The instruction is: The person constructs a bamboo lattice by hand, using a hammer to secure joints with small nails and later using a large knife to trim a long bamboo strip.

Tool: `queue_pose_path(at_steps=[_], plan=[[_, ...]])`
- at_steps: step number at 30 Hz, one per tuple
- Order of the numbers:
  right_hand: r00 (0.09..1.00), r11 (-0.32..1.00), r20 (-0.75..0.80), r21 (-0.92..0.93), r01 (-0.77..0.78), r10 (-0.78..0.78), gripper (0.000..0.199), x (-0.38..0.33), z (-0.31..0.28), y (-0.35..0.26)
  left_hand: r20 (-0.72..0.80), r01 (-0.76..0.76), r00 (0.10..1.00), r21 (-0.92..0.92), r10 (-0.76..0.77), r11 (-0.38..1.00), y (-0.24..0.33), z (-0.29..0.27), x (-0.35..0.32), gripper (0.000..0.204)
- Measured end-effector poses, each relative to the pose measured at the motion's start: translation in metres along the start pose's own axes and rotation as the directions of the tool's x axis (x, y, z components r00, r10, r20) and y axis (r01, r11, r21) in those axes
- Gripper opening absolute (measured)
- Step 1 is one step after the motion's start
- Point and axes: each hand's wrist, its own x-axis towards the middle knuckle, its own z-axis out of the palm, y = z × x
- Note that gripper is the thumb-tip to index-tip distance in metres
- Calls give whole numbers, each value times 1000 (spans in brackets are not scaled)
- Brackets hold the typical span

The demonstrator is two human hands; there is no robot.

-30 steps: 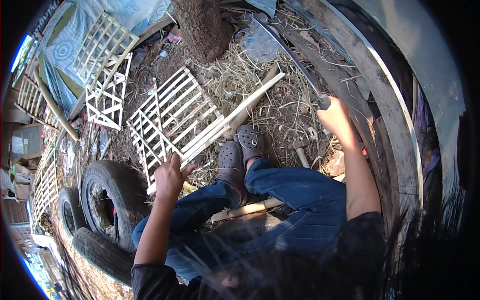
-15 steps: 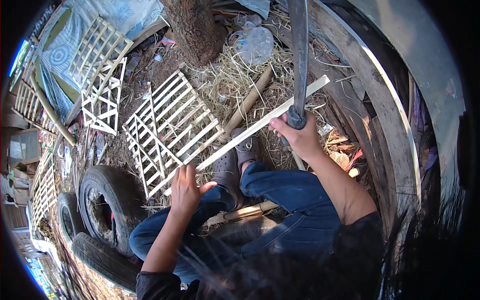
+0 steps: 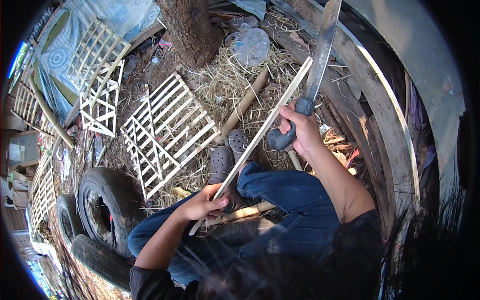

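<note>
— What is the left hand point(image 3: 204, 202) holding?

— The low end of a long thin bamboo strip point(image 3: 260, 135). The fingers are curled around it, and the thumb lies on top. The strip goes up and away over the knees.

— And the right hand point(image 3: 299, 131)?

— It is closed tight on the dark handle of a big knife point(image 3: 320, 50). The blade points up. The strip runs just beside those fingers, touching the knife near the handle.

— What is on the ground?

— A bamboo lattice point(image 3: 167, 132) on straw, and old tyres point(image 3: 102, 205) to the left.
</note>
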Motion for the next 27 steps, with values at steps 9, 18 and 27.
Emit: queue_pose_path(at_steps=[9, 18, 27], plan=[[998, 904, 13, -422, 61, -61, 25, 5, -9, -6, -125, -136, 979, 175, 159, 975, -3, 0, 6, 24], [862, -38, 482, -875, 483, -157, 23, -20, 15, -7, -325, -178, 883, 436, 339, 882, 5, 20, 5, 27], [921, -305, 379, -891, 335, -95, 26, -15, 9, -15, -339, -120, 866, 571, 366, 812, 8, 29, -19, 23]])
